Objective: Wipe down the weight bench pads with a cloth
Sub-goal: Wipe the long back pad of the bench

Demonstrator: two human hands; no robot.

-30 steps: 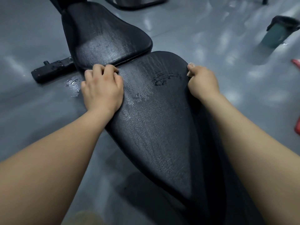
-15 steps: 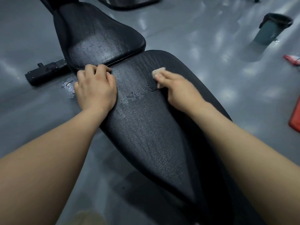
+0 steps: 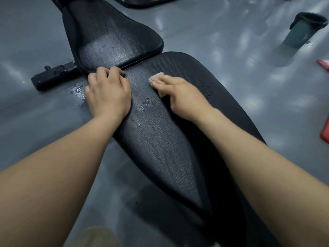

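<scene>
A long black bench pad runs from the bottom right up to the middle of the head view, its surface streaked with wet patches. A second black pad rises beyond it at the top. My right hand presses a small beige cloth flat on the near pad's upper middle; most of the cloth is hidden under the fingers. My left hand rests on the near pad's left top corner, fingers curled over the edge by the gap between the pads.
The floor is glossy grey. A black frame bar sticks out left of the pads, with a small puddle beside it. A dark green bin stands at the upper right. Red objects lie at the right edge.
My right hand has swept the cloth leftward from the pad's right edge to its middle, close to my left hand. My left hand has stayed on its corner.
</scene>
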